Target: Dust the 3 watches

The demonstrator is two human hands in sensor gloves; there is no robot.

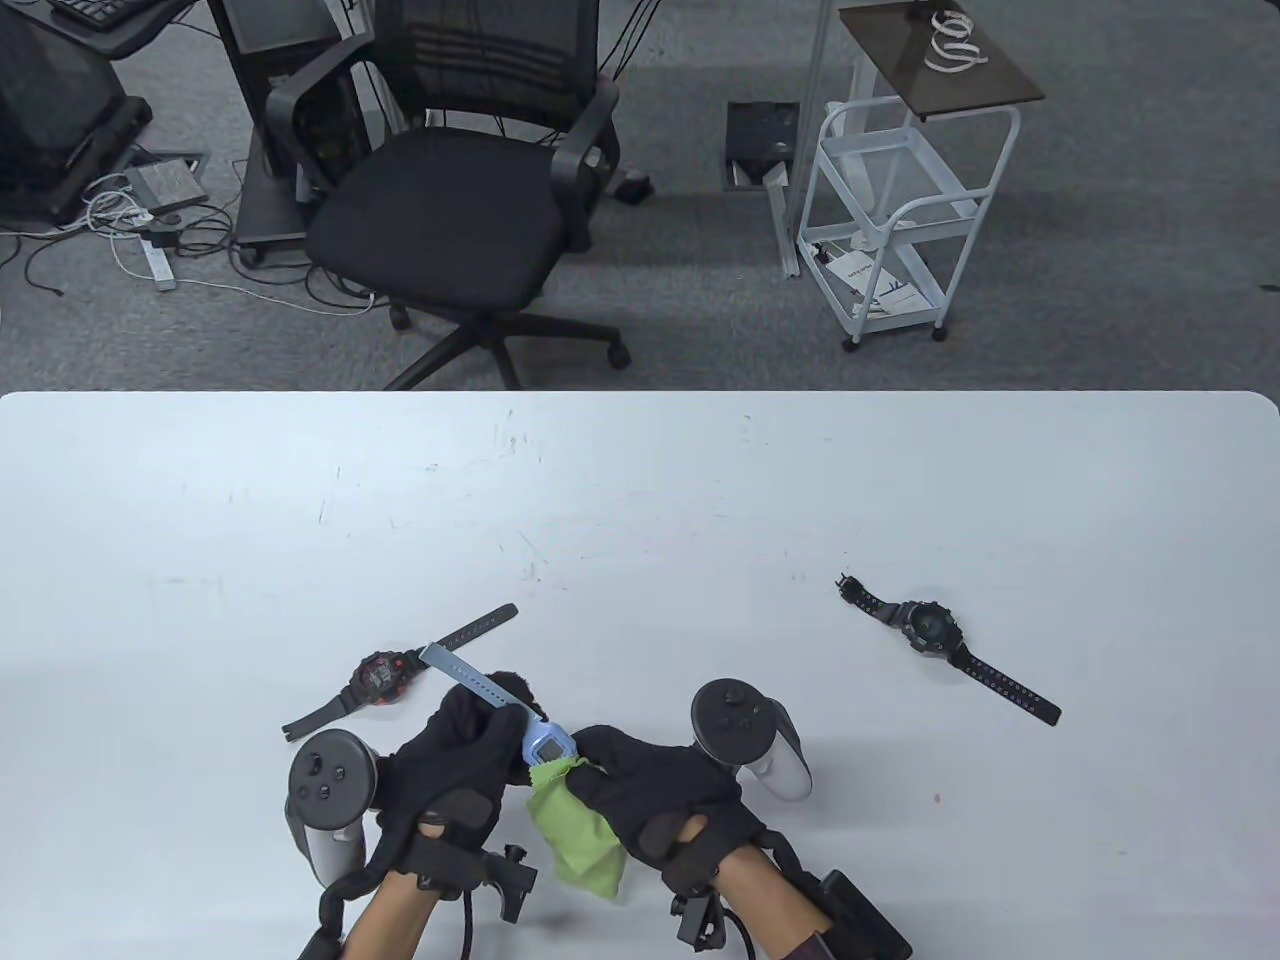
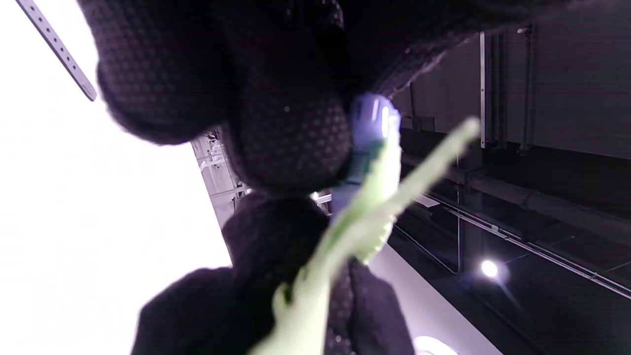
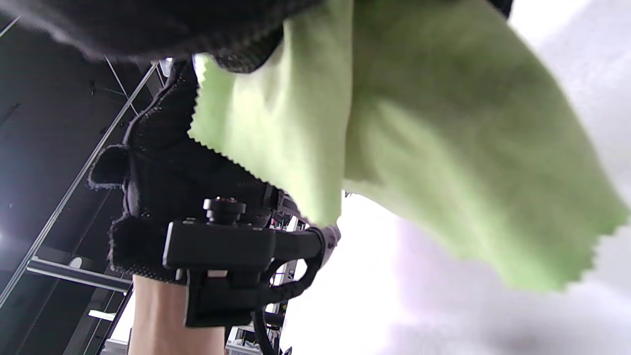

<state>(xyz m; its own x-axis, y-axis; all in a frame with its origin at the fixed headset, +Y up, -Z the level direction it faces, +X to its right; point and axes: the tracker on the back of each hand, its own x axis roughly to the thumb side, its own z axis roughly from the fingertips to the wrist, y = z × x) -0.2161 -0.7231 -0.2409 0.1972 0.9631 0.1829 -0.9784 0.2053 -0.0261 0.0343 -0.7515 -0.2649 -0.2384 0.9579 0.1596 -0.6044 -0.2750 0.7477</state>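
Observation:
My left hand (image 1: 462, 752) grips a light blue watch (image 1: 546, 743) above the table's near edge, its strap (image 1: 470, 677) sticking up and to the left. My right hand (image 1: 640, 778) holds a green cloth (image 1: 575, 828) pressed against the underside of the watch face. In the left wrist view the blue watch (image 2: 370, 129) shows between dark glove fingers with the green cloth (image 2: 345, 231) edge-on beside it. The cloth (image 3: 404, 123) fills the right wrist view. A black and red watch (image 1: 385, 674) lies flat just beyond my left hand. A black watch (image 1: 930, 628) lies to the right.
The white table (image 1: 640, 500) ends at a far edge, beyond which stand a black office chair (image 1: 450, 200) and a white cart (image 1: 890, 220) on the grey floor. Cables trail at the far left.

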